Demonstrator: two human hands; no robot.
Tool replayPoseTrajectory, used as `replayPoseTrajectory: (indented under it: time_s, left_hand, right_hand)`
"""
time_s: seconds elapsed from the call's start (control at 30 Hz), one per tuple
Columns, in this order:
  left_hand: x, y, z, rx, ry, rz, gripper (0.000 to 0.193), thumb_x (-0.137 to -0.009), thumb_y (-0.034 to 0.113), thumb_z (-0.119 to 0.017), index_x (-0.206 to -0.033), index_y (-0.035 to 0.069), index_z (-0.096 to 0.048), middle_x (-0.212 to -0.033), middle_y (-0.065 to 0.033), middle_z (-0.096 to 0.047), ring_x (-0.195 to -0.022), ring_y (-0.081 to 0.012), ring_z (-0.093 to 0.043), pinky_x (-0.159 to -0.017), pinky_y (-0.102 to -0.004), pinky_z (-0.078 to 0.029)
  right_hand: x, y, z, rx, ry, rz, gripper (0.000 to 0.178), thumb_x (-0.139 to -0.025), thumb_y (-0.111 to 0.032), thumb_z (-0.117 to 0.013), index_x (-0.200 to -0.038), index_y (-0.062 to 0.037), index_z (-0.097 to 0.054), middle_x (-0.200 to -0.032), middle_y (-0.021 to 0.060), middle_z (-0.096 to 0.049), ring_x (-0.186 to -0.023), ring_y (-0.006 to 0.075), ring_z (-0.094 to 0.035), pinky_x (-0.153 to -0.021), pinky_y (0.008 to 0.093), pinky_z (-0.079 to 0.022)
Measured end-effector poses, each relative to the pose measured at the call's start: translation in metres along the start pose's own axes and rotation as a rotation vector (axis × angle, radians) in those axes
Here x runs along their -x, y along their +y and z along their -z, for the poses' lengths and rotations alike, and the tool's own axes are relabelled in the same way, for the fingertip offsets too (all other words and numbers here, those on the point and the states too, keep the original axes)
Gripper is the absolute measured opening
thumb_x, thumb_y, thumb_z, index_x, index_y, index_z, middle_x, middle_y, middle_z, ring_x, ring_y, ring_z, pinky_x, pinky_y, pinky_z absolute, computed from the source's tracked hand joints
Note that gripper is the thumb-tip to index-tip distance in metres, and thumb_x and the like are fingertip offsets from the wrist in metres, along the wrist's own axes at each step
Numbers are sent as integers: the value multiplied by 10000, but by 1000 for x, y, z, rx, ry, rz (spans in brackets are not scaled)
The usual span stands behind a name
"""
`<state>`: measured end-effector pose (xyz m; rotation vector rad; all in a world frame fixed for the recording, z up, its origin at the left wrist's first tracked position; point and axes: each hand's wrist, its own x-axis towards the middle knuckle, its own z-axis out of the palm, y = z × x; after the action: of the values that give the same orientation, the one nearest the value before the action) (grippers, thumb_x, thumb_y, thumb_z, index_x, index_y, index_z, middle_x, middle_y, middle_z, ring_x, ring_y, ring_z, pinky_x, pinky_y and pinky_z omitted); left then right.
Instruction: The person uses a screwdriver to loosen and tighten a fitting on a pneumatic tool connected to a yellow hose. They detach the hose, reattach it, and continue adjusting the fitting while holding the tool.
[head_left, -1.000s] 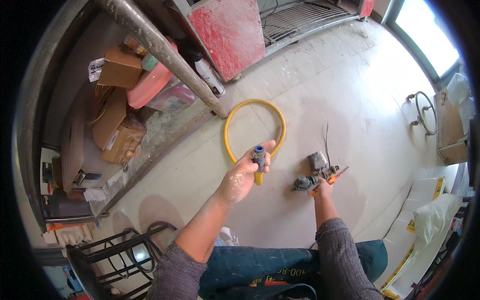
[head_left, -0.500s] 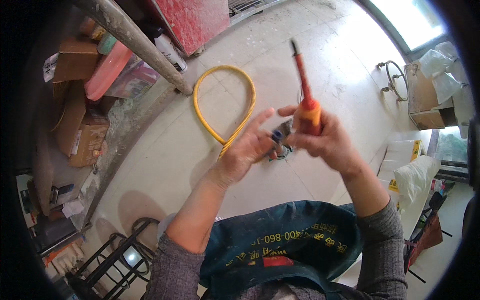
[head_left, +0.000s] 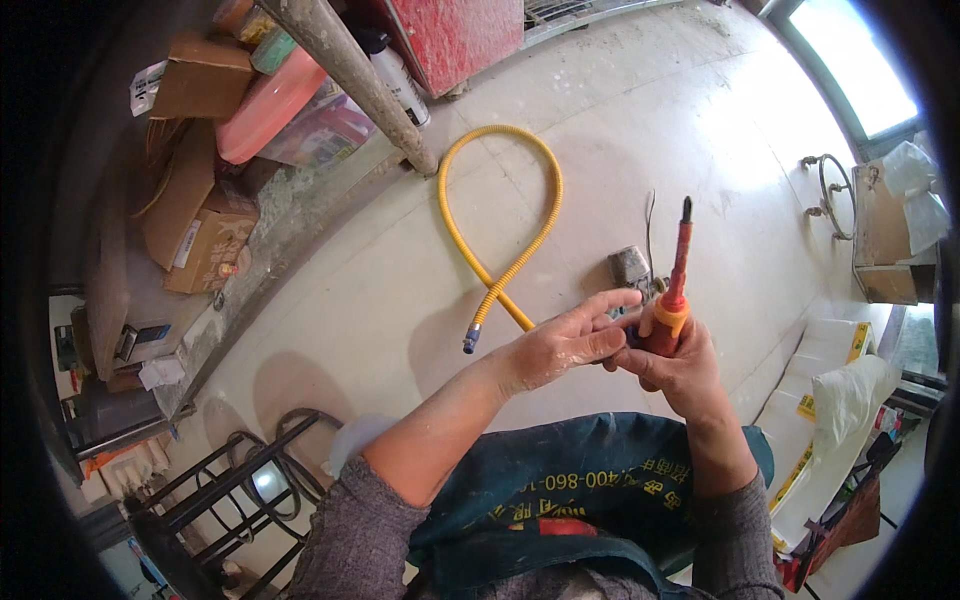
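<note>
A screwdriver (head_left: 676,285) with a red shaft, dark tip and orange-yellow handle points up and away from me, gripped in my right hand (head_left: 690,375). My left hand (head_left: 565,345) reaches in from the left and meets it near the handle. Its fingers are bent, the index finger stretched further out. Between the hands shows a small dark blue bit, mostly hidden; what it belongs to I cannot tell. A yellow corrugated hose (head_left: 553,180) loops across the floor. One end carries a blue fitting (head_left: 470,338); the other stretch passes out of sight behind my left hand.
Beyond my hands a dusty grey metal piece (head_left: 630,268) lies on the tiled floor. A pole (head_left: 350,85), cardboard boxes (head_left: 213,245) and a red panel (head_left: 455,40) stand at the left and far side. Black metal frame (head_left: 215,490) is near left; white packages (head_left: 815,375) are at right.
The view has shifted, so the surroundings sit further right. My hands have come together, and the screwdriver is more upright. The hose's blue-fitted end has come into sight.
</note>
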<state>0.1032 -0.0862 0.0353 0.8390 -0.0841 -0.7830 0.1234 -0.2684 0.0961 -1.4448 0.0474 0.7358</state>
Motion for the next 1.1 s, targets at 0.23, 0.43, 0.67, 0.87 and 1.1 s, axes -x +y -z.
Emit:
replayPoseTrajectory:
  time_s: [0.23,0.43,0.67,0.87,1.1]
  left_hand:
    - [-1,8,-6,-213,25,-60,360,-965,223,-483,-1259,15,-501,-931,-28,-562,-844,-102,-509,-792,-234,-439]
    - [-9,6,-8,-122,126,-122,360,-952,269,-509,-1230,40,-526,-878,9,-535,-789,-83,-477,-754,-222,-419]
    - [-6,16,5,-44,258,-138,287,-937,294,-533,-1122,79,-580,-853,16,-568,-788,-78,-500,-762,-222,-424]
    - [-11,6,-1,-83,276,-83,265,-943,276,-526,-1112,77,-573,-883,4,-578,-830,-80,-524,-775,-225,-427]
    - [-15,4,-2,-112,220,-100,280,-946,249,-524,-1147,55,-543,-922,-1,-576,-876,-75,-521,-776,-222,-430]
  right_hand:
    - [3,-10,8,-48,-94,156,300,-751,8,-726,-918,-40,-483,-919,78,-590,-826,150,-625,-749,275,-528]
    - [4,-9,7,-116,-9,163,229,-802,26,-649,-949,-37,-485,-913,52,-569,-798,115,-606,-720,251,-505]
    - [-8,9,13,398,284,347,176,-794,-37,-662,-941,-28,-567,-819,35,-544,-710,102,-513,-640,243,-447]
    - [-8,12,12,506,258,436,239,-766,-95,-717,-945,-23,-577,-799,97,-553,-678,216,-548,-627,303,-466]
    - [-12,13,9,403,282,376,243,-767,-91,-716,-957,-25,-580,-798,84,-563,-693,184,-564,-651,297,-479]
